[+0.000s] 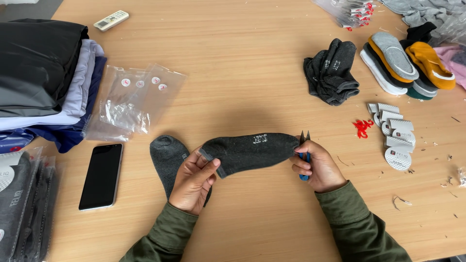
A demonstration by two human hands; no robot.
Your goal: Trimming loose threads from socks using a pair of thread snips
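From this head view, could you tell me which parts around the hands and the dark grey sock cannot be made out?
- Blue snips: handle mostly buried in the right hand; only the tips show.
- Second grey sock: its lower part is covered by the left hand.
- Dark grey sock: the small pale marking is too small to make out.
- Packaged socks: cut off by the left edge.
- Folded clothes: cut off by the left edge.

phone (101, 176) left of sock (250, 152), labels (395, 137) right
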